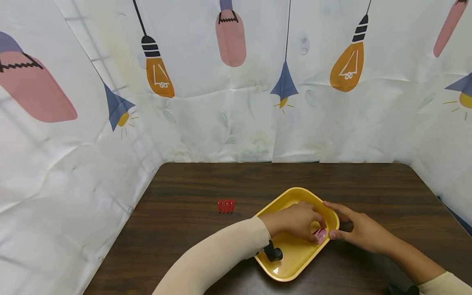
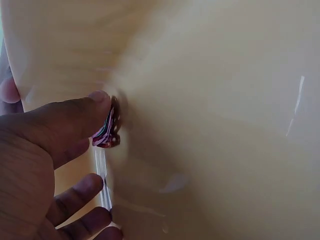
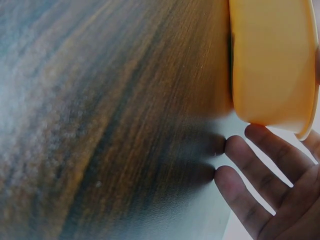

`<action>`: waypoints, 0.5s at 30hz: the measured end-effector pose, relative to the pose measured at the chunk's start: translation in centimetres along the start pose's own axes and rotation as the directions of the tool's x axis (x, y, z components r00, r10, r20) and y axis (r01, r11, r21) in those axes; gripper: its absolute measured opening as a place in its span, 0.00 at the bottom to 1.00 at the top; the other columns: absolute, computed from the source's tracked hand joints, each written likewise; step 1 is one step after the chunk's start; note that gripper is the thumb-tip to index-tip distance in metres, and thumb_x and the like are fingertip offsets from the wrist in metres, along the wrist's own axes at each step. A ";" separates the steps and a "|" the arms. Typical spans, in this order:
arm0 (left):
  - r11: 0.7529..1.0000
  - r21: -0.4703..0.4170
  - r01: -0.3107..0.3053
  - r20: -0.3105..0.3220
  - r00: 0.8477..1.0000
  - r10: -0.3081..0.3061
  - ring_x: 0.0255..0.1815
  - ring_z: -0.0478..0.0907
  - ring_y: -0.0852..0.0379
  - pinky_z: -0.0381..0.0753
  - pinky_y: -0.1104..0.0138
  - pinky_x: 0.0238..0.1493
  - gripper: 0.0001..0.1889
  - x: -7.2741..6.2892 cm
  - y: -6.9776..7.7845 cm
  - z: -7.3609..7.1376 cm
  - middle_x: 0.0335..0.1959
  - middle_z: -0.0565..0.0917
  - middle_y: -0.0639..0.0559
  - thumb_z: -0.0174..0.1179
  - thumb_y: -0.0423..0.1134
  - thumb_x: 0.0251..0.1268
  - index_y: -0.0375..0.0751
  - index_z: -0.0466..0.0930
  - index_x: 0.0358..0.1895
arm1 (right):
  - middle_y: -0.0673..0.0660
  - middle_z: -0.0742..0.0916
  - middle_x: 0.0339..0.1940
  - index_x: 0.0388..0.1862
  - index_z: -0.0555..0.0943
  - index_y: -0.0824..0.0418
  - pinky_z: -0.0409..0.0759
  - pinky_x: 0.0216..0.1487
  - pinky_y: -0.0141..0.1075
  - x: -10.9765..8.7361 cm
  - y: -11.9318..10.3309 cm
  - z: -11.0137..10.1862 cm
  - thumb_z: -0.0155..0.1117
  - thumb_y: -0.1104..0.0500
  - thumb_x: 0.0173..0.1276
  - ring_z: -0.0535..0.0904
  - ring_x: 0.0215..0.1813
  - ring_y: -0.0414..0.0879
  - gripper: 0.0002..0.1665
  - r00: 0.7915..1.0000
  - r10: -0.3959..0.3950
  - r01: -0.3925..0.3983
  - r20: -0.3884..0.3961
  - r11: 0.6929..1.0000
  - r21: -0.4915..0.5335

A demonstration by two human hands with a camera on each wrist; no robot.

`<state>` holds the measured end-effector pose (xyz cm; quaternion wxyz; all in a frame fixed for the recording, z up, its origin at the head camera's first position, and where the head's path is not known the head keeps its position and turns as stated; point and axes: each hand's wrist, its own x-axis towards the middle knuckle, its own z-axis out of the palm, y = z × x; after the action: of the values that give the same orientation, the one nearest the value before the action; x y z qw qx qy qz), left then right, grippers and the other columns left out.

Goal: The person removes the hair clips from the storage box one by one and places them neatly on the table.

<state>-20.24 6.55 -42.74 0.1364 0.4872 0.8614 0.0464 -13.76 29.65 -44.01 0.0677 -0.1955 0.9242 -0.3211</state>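
A yellow plastic tray with rounded corners sits on the dark wooden table. My left hand reaches into it, thumb and fingers pinching a small pink and red bundle of thin pieces near the right end. In the left wrist view this bundle shows pink, teal and dark red layers under my thumb; its exact kind I cannot tell. My right hand spreads its thumb and forefinger at the tray's right rim. Its other fingers stretch out below the tray wall in the right wrist view.
Several slim red pieces lie side by side on the table, left of the tray. A black wrist camera hangs over the tray under my left sleeve. Printed white cloth stands behind the table.
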 end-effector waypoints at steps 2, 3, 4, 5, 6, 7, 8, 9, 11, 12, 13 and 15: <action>1.000 0.012 0.006 0.003 1.000 -0.006 0.55 0.68 0.65 0.65 0.73 0.53 0.22 0.1 0.1 0.1 0.50 0.79 0.70 0.74 0.59 0.58 0.67 0.85 0.57 | 0.67 0.82 0.63 0.81 0.61 0.40 0.79 0.48 0.64 0.0 -0.1 0.0 0.71 0.37 0.66 0.81 0.58 0.65 0.49 1.000 0.004 -0.004 0.001 1.000 0.000; 1.000 0.018 0.010 0.005 1.000 -0.010 0.55 0.68 0.65 0.65 0.72 0.53 0.22 0.1 0.2 0.2 0.51 0.79 0.70 0.74 0.59 0.57 0.68 0.85 0.57 | 0.67 0.82 0.63 0.81 0.61 0.40 0.79 0.48 0.64 0.0 -0.1 0.0 0.71 0.37 0.66 0.81 0.58 0.65 0.49 1.000 0.005 -0.005 0.001 1.000 0.000; 1.000 0.020 0.013 0.006 1.000 -0.013 0.55 0.68 0.65 0.65 0.72 0.53 0.23 0.1 0.2 0.2 0.51 0.78 0.70 0.74 0.60 0.57 0.68 0.84 0.57 | 0.67 0.82 0.63 0.81 0.61 0.40 0.79 0.48 0.64 0.0 -0.1 0.0 0.71 0.37 0.65 0.81 0.59 0.65 0.49 1.000 0.005 -0.005 0.001 1.000 0.000; 1.000 0.023 0.015 0.006 1.000 -0.015 0.55 0.67 0.64 0.66 0.72 0.53 0.23 0.1 0.3 0.3 0.52 0.78 0.70 0.74 0.60 0.56 0.68 0.84 0.57 | 0.67 0.82 0.63 0.81 0.61 0.40 0.79 0.48 0.65 0.0 -0.1 0.0 0.71 0.36 0.65 0.81 0.59 0.65 0.49 1.000 0.006 -0.006 0.001 1.000 -0.001; 1.000 0.025 0.018 0.006 1.000 -0.018 0.54 0.67 0.65 0.65 0.72 0.53 0.24 0.1 0.3 0.3 0.52 0.78 0.70 0.75 0.60 0.56 0.69 0.84 0.57 | 0.67 0.82 0.63 0.81 0.61 0.40 0.79 0.48 0.65 0.0 -0.1 0.0 0.71 0.36 0.65 0.81 0.59 0.65 0.49 1.000 0.007 -0.007 0.002 1.000 -0.001; 0.999 0.031 0.019 0.005 1.000 -0.019 0.54 0.67 0.65 0.65 0.72 0.53 0.24 0.1 0.4 0.3 0.52 0.78 0.70 0.75 0.61 0.56 0.69 0.84 0.57 | 0.67 0.83 0.62 0.81 0.61 0.40 0.79 0.48 0.65 0.0 -0.2 0.0 0.71 0.36 0.65 0.81 0.59 0.65 0.49 1.000 0.007 -0.007 0.003 1.000 0.000; 0.999 0.037 0.019 0.002 1.000 -0.019 0.54 0.67 0.65 0.65 0.72 0.53 0.24 0.1 0.4 0.3 0.51 0.78 0.70 0.75 0.61 0.55 0.69 0.84 0.57 | 0.67 0.82 0.63 0.81 0.61 0.40 0.79 0.48 0.65 0.0 -0.2 0.0 0.71 0.36 0.65 0.81 0.59 0.65 0.49 1.000 0.006 -0.006 0.003 1.000 0.002; 0.999 0.041 0.021 0.001 1.000 -0.022 0.54 0.67 0.65 0.65 0.72 0.53 0.25 0.1 0.4 0.3 0.51 0.78 0.71 0.75 0.61 0.55 0.69 0.84 0.57 | 0.67 0.82 0.63 0.81 0.61 0.39 0.79 0.48 0.65 0.0 -0.2 -0.1 0.71 0.36 0.66 0.81 0.59 0.65 0.49 1.000 0.006 -0.006 0.003 1.000 0.003; 0.999 0.044 0.024 -0.001 1.000 -0.024 0.54 0.66 0.65 0.65 0.72 0.54 0.25 0.1 0.5 0.4 0.51 0.77 0.70 0.75 0.61 0.55 0.69 0.84 0.57 | 0.67 0.82 0.63 0.81 0.61 0.40 0.79 0.48 0.64 0.0 -0.1 -0.1 0.71 0.37 0.66 0.81 0.59 0.65 0.49 1.000 0.005 -0.005 0.006 1.000 0.008; 0.999 0.045 0.028 -0.001 1.000 -0.028 0.54 0.66 0.65 0.64 0.72 0.54 0.25 0.1 0.5 0.4 0.52 0.77 0.70 0.75 0.62 0.55 0.69 0.84 0.57 | 0.68 0.81 0.64 0.81 0.61 0.40 0.80 0.48 0.63 0.0 -0.1 0.0 0.71 0.37 0.66 0.81 0.59 0.65 0.49 1.000 0.004 -0.004 0.007 1.000 0.012; 0.999 0.046 0.030 -0.001 1.000 -0.030 0.55 0.66 0.65 0.64 0.71 0.55 0.24 0.1 0.6 0.5 0.52 0.77 0.70 0.75 0.62 0.55 0.70 0.84 0.57 | 0.68 0.81 0.65 0.81 0.61 0.40 0.80 0.47 0.63 0.0 -0.1 0.0 0.71 0.37 0.66 0.81 0.59 0.65 0.49 1.000 0.002 -0.002 0.007 1.000 0.015; 0.998 0.047 0.037 0.002 0.999 -0.037 0.56 0.65 0.65 0.64 0.71 0.56 0.24 0.1 0.6 0.6 0.53 0.76 0.69 0.75 0.62 0.55 0.71 0.84 0.57 | 0.68 0.81 0.65 0.81 0.61 0.40 0.80 0.47 0.62 0.0 -0.1 0.0 0.71 0.37 0.66 0.81 0.59 0.65 0.49 1.000 0.000 0.000 0.008 1.000 0.017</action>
<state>-19.58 6.89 -43.18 0.1270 0.4741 0.8710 0.0232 -13.70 29.58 -43.92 0.0733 -0.1962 0.9211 -0.3281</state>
